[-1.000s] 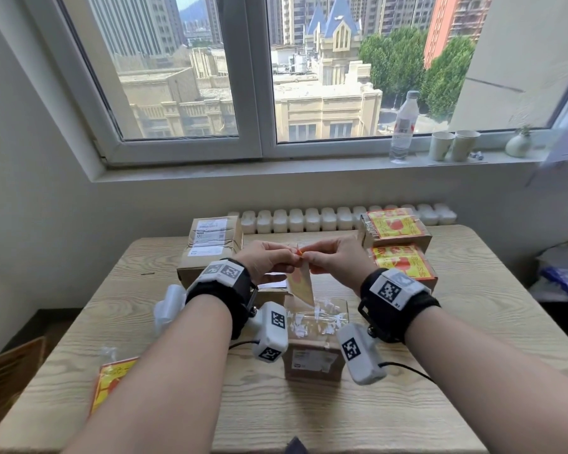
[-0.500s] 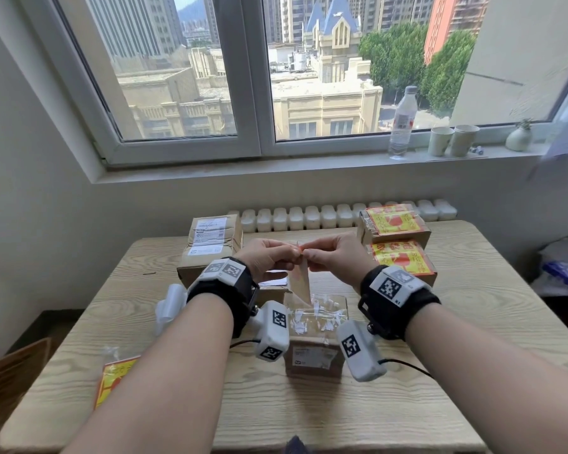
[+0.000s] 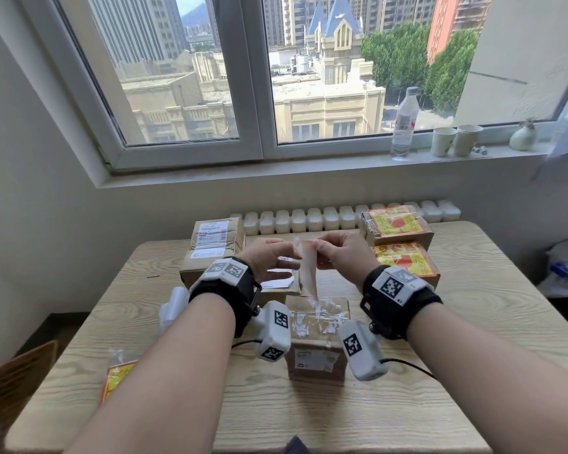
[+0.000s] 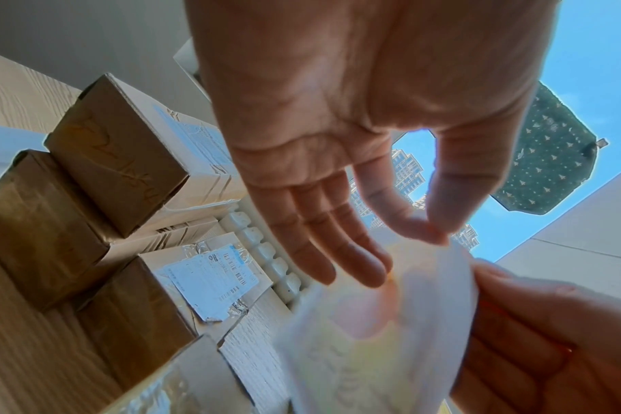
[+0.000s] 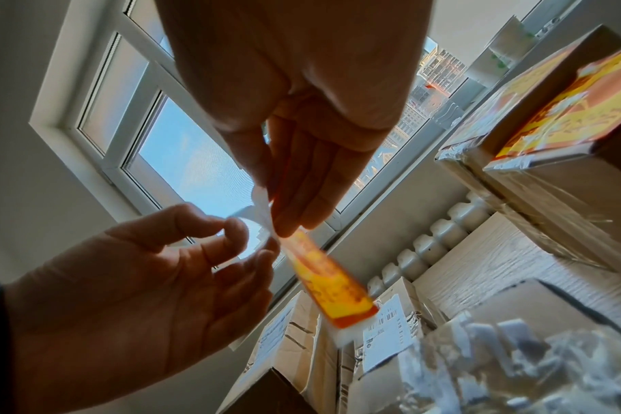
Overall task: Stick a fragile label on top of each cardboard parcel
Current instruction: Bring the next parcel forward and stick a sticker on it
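Note:
A yellow-and-red fragile label (image 3: 309,273) hangs edge-on above the table's middle, held between both hands. My right hand (image 3: 320,253) pinches its top corner, and its print (image 5: 332,283) faces the right wrist view. My left hand (image 3: 292,255) pinches the white backing paper (image 5: 257,213) with thumb and forefinger (image 4: 433,232), its other fingers straight. The backing curls away from the label at the top. Below stands a small cardboard parcel (image 3: 318,348) with torn paper scraps on top. Two parcels (image 3: 397,224) (image 3: 405,262) at the right bear labels. Brown parcels (image 3: 212,245) sit at the left.
A pile of spare labels (image 3: 115,381) lies at the wooden table's (image 3: 473,306) front left. A white radiator (image 3: 325,217) runs behind the table. A bottle (image 3: 404,122) and two cups (image 3: 454,140) stand on the windowsill. A brown chair (image 3: 17,378) is at the left.
Both hands have risen a little with the label. The backing's top corner has come apart from the label, and the left hand now pinches it with the other fingers spread.

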`<action>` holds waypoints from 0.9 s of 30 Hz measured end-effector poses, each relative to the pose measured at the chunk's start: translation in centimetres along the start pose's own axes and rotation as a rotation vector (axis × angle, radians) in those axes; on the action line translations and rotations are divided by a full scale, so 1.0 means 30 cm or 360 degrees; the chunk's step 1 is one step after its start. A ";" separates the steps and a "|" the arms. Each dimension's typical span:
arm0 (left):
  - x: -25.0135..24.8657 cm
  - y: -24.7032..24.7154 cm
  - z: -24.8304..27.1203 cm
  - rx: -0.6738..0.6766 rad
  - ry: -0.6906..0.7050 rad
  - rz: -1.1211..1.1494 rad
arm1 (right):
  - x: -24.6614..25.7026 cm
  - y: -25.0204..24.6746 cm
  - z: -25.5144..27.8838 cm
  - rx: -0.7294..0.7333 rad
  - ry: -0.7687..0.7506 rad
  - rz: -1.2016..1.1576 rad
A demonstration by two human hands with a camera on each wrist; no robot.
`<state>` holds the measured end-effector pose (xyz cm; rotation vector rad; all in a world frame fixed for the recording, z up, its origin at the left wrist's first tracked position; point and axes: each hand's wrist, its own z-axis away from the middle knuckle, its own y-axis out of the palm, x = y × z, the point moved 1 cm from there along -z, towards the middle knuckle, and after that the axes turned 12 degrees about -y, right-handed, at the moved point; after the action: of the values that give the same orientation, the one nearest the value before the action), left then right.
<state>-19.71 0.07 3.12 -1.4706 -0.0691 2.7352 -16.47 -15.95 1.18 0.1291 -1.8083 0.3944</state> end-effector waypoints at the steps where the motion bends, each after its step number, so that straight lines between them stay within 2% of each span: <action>1: -0.004 0.000 -0.003 -0.0019 -0.0004 0.0089 | 0.002 -0.001 -0.004 -0.0036 0.0011 -0.0035; 4: -0.014 0.004 -0.002 -0.0070 -0.0011 0.0283 | 0.010 -0.001 -0.011 -0.0090 -0.0005 -0.0078; 9: -0.023 0.020 -0.001 -0.0109 0.0016 0.0294 | 0.008 0.011 -0.011 -0.0073 -0.0062 -0.0004; 14: -0.022 0.018 -0.005 -0.0100 0.0051 0.0320 | 0.016 0.012 -0.003 -0.0088 -0.0030 -0.0108; 20: -0.012 0.014 -0.002 -0.0072 0.0112 0.0285 | -0.011 0.014 -0.007 0.0019 -0.0093 0.0269; 27: -0.016 0.015 -0.005 -0.0106 0.0079 0.0366 | -0.008 0.007 -0.019 0.0022 -0.0128 0.0243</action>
<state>-19.34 -0.41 3.41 -1.6597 0.0117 2.8970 -15.95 -15.59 1.05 0.0167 -1.9011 0.5164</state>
